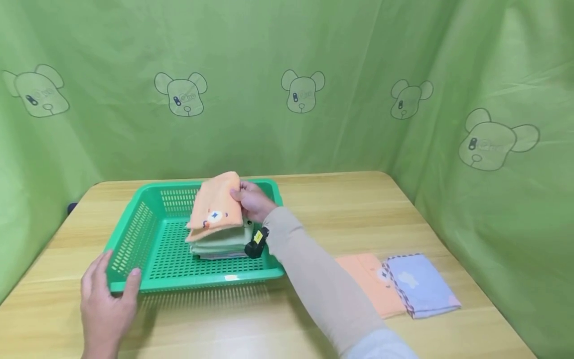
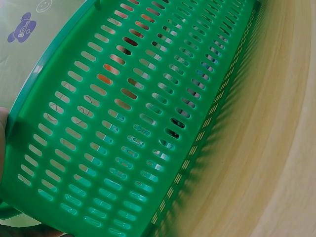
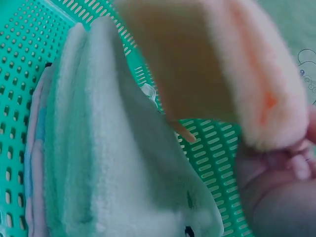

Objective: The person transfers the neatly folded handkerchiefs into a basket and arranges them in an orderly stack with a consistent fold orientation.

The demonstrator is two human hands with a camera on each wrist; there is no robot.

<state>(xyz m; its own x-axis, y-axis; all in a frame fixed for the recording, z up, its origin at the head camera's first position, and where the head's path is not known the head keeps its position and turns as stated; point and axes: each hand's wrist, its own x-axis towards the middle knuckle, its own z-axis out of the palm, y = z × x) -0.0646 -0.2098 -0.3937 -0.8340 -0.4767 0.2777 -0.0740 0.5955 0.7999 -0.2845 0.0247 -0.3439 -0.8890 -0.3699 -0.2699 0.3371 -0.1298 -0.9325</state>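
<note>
My right hand point(image 1: 256, 200) pinches a folded orange towel point(image 1: 217, 202) by its right edge, thumb on top. A bear face decorates the towel, which is tilted above a stack of folded pale green towels point(image 1: 219, 243) in the green plastic basket point(image 1: 154, 284). In the right wrist view, pinkish and blue towel layers point(image 3: 37, 153) show beside the green ones. My left hand point(image 1: 107, 304) rests at the basket's near left corner, thumb by the front rim and straight fingers along the left side. Most of this hand is outside the left wrist view.
On the wooden table point(image 1: 215, 329), right of my forearm, lie another folded orange towel point(image 1: 365, 269) and a blue folded towel point(image 1: 421, 286) with checked trim. My right sleeve partly covers that orange towel. Green curtains point(image 1: 251, 134) with bear prints surround the table.
</note>
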